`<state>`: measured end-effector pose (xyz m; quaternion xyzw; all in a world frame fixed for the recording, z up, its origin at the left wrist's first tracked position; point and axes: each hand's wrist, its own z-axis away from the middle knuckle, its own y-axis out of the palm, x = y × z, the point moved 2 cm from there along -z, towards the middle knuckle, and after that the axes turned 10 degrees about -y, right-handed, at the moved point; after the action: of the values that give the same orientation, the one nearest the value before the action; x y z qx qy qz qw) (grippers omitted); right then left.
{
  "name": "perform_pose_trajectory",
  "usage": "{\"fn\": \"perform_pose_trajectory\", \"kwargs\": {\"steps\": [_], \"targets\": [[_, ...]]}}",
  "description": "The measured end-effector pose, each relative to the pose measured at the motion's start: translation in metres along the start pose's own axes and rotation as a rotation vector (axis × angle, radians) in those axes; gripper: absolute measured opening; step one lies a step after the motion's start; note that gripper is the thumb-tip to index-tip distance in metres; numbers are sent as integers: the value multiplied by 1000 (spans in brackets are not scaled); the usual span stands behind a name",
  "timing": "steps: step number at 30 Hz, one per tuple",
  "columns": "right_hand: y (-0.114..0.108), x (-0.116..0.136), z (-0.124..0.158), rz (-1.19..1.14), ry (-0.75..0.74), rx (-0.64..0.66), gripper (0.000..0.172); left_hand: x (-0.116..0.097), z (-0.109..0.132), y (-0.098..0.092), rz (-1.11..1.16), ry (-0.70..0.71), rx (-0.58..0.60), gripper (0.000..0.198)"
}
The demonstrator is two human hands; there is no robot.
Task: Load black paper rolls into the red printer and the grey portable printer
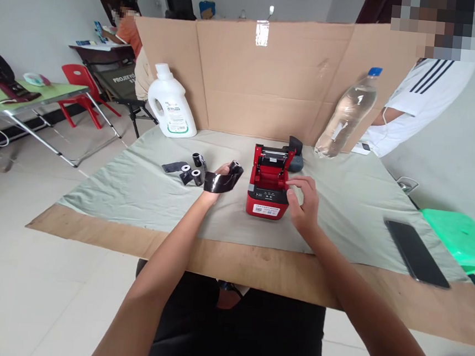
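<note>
My left hand (219, 183) is closed around a glossy black paper roll (235, 169), whose loose strip curls to the left across the hand. A small red and black label printer (267, 194) stands right of it on the cloth, its lid raised and its inner bay exposed. My right hand (306, 205) is at the printer's right side, with the index fingertip at its upper edge and the thumb apart. No object shows in that hand. Left of my left hand lie several other black rolls (196, 176), one with its strip unrolled.
A white jug (172, 106) and a tilted water bottle (346, 118) stand before the cardboard screen (266, 81). Behind the printer is a dark grey device (295, 160). A phone (416, 253) lies at the right edge, near a green stool (461, 236). Two people are beyond the table.
</note>
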<state>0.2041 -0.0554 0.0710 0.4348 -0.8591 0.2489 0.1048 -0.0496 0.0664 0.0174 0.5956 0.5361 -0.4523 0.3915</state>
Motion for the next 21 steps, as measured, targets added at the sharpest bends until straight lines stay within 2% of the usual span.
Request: {"fn": "perform_pose_trajectory", "kwargs": {"steps": [2,5,9,11,15,19,21], "targets": [[8,18,-26,-27,-10,99,17,0,1,-1,57,-34,-2,54],[33,33,-63,-108,100,367,16,-5,4,-1,73,-41,29,57],[69,34,-93,-71,222,592,25,-14,8,2,54,73,56,56],[80,32,-98,-46,245,670,18,-15,8,3,100,97,62,54],[81,30,-96,-79,207,713,8,-15,10,4,150,85,95,56],[73,28,-94,-94,164,703,14,-16,14,5,66,33,141,54],[73,28,-94,-109,177,670,19,-17,16,6,33,43,82,56]]}}
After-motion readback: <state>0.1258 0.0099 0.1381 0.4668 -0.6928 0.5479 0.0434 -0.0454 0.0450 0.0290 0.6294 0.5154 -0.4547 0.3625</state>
